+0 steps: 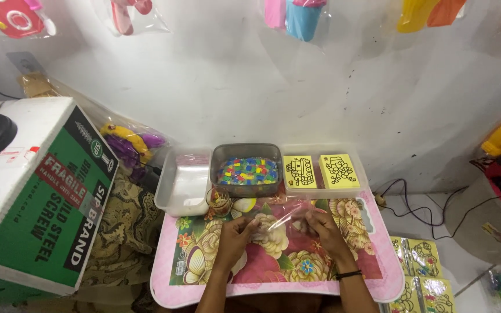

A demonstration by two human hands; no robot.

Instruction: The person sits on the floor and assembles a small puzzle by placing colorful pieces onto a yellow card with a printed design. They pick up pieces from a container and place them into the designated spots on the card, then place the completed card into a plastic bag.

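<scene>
My left hand and my right hand are both over the flowered pink tray table. Between them they hold a small clear plastic bag, each hand pinching one end. What is inside the bag is too small to tell. Just beyond my hands stands a grey tub filled with small multicoloured pieces. To its right, a clear tray holds two yellow cards with black line drawings. A small clear cup with coloured rubber bands sits in front of the tub.
An open clear container sits left of the tub. A large cardboard box stands at the left. More yellow drawing cards in packets lie on the floor at the right, near black cables. Bagged toys hang on the white wall.
</scene>
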